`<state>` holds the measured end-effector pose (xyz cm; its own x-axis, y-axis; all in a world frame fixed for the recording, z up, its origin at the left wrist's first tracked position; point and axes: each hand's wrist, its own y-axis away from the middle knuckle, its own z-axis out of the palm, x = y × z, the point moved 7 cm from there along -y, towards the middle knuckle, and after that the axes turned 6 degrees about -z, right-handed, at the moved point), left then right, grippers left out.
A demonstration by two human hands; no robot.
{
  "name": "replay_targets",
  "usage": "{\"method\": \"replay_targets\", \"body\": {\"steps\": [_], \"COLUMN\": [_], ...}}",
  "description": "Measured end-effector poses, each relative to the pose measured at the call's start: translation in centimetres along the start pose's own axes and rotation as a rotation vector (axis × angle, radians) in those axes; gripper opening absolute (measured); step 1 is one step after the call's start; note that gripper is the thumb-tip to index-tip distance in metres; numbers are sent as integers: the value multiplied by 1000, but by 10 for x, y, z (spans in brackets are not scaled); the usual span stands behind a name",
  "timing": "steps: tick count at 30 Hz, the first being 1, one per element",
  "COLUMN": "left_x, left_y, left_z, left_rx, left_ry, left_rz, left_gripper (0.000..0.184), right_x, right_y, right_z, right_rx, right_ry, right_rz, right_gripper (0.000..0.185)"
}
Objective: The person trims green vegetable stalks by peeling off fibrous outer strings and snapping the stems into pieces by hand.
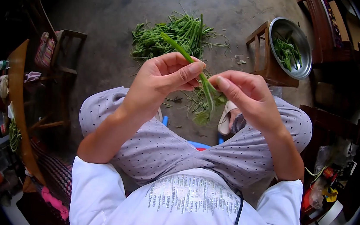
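Between thumb and fingers, my left hand (166, 74) grips a long green vegetable stem (175, 46), its cut end pointing up and away from me. My right hand (251, 93) is closed in a pinch at the lower part of the same stem, where thin pale strands and a soft leafy tip (204, 117) hang down. Whether the fingertips hold a strand or the stalk itself is hard to make out. Beyond my hands, a heap of green leafy stems (170, 35) lies on the floor. Scattered plant scraps (196, 100) lie below my hands.
A metal basin (306, 66) holding several green stems stands on a wooden stool (274, 76) at the right. A wooden chair (61, 42) and table edge (17, 88) are at the left. My sandalled foot (228, 119) shows between my knees.
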<state>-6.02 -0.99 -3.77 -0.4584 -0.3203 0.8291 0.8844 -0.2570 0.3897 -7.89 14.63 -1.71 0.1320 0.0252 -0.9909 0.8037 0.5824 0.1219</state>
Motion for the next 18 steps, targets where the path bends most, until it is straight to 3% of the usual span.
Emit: {"method": "replay_targets", "body": {"steps": [5, 10, 18], "left_x": [-3, -3, 2], "left_y": [-2, -4, -2], "left_z": [1, 3, 9], "left_rx": [-1, -3, -40], "left_ry": [35, 53, 14], "left_rz": [-27, -25, 5], "left_gripper": [22, 22, 28], "right_x": [-8, -28, -26], "right_y": [-1, 1, 2], "right_z": [-7, -4, -6], "right_rx": [37, -3, 86], "right_ry": [4, 438, 398], "right_rz": [-111, -275, -240], "right_gripper": [24, 17, 17]}}
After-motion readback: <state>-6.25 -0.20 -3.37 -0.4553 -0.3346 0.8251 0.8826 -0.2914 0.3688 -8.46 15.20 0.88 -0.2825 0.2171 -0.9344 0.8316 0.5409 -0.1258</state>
